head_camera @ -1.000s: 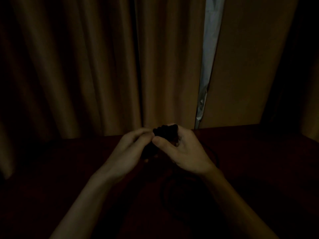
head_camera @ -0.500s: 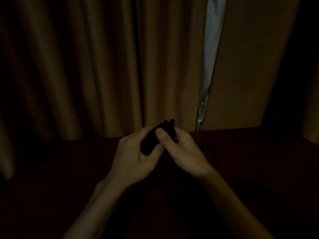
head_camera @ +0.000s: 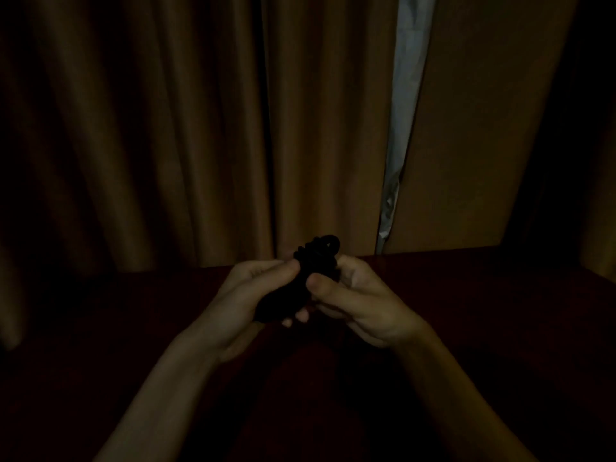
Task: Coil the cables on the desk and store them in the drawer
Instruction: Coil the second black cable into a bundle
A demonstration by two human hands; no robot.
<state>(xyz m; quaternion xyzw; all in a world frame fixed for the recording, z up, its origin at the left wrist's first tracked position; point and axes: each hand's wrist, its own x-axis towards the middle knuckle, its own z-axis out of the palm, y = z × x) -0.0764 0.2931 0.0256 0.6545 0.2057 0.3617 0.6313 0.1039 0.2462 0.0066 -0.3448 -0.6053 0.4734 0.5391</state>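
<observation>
Gripping a black cable bundle (head_camera: 306, 271) together, the left hand (head_camera: 243, 298) and right hand (head_camera: 363, 305) hover above the dark desk (head_camera: 500, 311).

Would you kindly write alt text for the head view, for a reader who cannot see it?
Two hands hold a small bundle of coiled black cable above a dark desk in dim light, the left hand gripping its lower part, the right hand pinching it higher up. Brown curtains hang behind, parted by a narrow pale gap.
</observation>
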